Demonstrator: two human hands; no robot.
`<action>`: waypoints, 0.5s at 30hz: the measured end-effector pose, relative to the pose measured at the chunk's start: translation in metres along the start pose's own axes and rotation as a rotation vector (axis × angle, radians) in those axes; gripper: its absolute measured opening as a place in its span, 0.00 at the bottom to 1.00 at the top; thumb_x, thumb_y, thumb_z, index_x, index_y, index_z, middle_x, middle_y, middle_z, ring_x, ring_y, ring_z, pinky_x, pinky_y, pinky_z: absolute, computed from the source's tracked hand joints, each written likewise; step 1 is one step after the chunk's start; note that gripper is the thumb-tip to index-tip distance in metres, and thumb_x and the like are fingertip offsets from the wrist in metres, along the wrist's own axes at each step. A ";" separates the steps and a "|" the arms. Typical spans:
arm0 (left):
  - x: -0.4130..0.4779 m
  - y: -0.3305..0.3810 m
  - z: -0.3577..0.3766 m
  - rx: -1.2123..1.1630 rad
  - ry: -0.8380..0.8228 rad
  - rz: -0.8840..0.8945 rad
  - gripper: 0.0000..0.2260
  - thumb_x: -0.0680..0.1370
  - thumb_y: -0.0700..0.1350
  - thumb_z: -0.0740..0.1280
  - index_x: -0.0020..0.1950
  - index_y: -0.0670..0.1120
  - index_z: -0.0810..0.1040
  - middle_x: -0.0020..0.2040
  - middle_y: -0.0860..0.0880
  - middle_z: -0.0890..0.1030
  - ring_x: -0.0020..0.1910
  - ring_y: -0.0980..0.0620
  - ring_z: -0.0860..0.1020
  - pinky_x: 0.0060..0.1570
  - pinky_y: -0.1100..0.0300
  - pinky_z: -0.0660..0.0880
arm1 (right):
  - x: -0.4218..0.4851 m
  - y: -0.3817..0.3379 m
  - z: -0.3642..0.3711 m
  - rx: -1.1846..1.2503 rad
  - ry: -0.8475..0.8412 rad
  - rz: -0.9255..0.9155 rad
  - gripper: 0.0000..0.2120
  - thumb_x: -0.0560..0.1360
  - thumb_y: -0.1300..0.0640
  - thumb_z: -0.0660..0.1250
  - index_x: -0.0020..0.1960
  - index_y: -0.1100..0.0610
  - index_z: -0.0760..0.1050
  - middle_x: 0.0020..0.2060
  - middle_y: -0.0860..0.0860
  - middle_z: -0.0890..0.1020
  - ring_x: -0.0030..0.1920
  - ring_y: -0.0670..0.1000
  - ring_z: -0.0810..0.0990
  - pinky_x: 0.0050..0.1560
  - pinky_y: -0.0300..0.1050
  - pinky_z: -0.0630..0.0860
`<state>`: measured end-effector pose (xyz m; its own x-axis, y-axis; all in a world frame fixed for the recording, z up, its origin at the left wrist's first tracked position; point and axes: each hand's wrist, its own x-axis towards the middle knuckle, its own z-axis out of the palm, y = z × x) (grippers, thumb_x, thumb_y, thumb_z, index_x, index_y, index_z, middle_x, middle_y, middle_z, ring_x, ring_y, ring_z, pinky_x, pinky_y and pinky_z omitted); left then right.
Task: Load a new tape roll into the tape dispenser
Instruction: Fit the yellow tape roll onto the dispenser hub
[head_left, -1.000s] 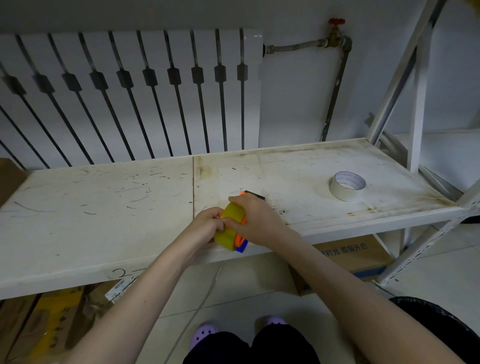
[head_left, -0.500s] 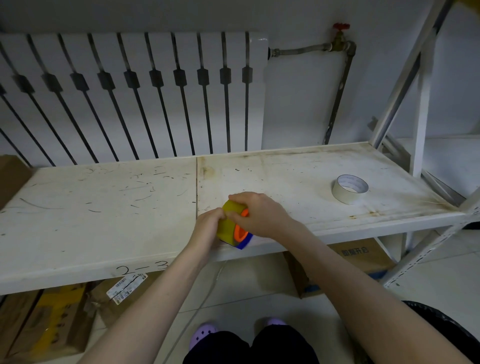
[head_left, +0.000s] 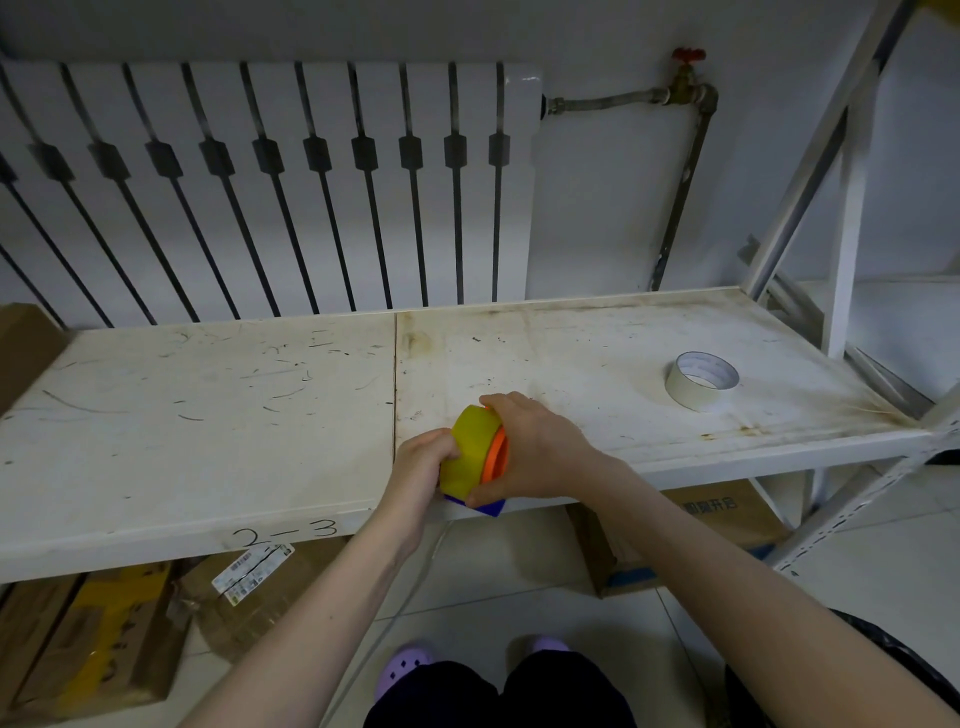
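A yellow tape roll (head_left: 470, 451) sits against the orange wheel (head_left: 496, 458) of a tape dispenser, whose blue body (head_left: 488, 508) peeks out below. I hold both just above the front edge of the white shelf (head_left: 208, 415). My left hand (head_left: 421, 467) grips the roll's left side. My right hand (head_left: 535, 452) wraps over the dispenser from the right, thumb under it. Most of the dispenser is hidden by my fingers. A second, white tape roll (head_left: 701, 380) lies flat on the shelf at the right.
A radiator (head_left: 270, 182) and a pipe with a red valve (head_left: 688, 57) stand behind the shelf. Shelf uprights (head_left: 841, 208) rise at the right. Cardboard boxes (head_left: 727, 519) lie under the shelf, and a black bin (head_left: 883, 665) is at the lower right.
Both hands stayed clasped on the roll and dispenser, turning them slightly; more of the yellow roll's face now shows. The dark far end of the dispenser seen a second ago is hidden.
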<state>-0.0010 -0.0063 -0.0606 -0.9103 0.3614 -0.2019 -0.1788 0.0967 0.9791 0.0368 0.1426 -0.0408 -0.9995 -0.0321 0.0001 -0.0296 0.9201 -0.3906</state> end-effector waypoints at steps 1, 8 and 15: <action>-0.001 -0.001 0.000 0.002 -0.007 0.001 0.08 0.61 0.42 0.59 0.38 0.41 0.71 0.38 0.42 0.68 0.40 0.45 0.66 0.38 0.54 0.63 | 0.001 0.000 0.001 0.038 -0.017 0.032 0.50 0.58 0.39 0.78 0.71 0.54 0.59 0.65 0.51 0.70 0.63 0.52 0.71 0.59 0.52 0.74; -0.006 -0.012 -0.006 0.004 -0.046 0.020 0.12 0.63 0.42 0.61 0.42 0.39 0.78 0.40 0.40 0.75 0.41 0.45 0.72 0.44 0.51 0.68 | 0.015 0.008 -0.003 0.433 -0.245 0.173 0.37 0.58 0.45 0.79 0.61 0.55 0.67 0.54 0.51 0.77 0.54 0.51 0.77 0.54 0.50 0.79; -0.006 0.002 0.005 0.046 0.021 -0.008 0.05 0.63 0.46 0.59 0.31 0.46 0.67 0.33 0.47 0.68 0.36 0.50 0.67 0.35 0.57 0.63 | 0.013 0.015 0.001 0.705 -0.290 0.192 0.25 0.67 0.57 0.76 0.58 0.49 0.67 0.49 0.46 0.76 0.52 0.49 0.77 0.54 0.46 0.77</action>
<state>0.0061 -0.0037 -0.0579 -0.9167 0.3409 -0.2085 -0.1689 0.1424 0.9753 0.0232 0.1554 -0.0473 -0.9402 -0.0877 -0.3290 0.2551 0.4584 -0.8514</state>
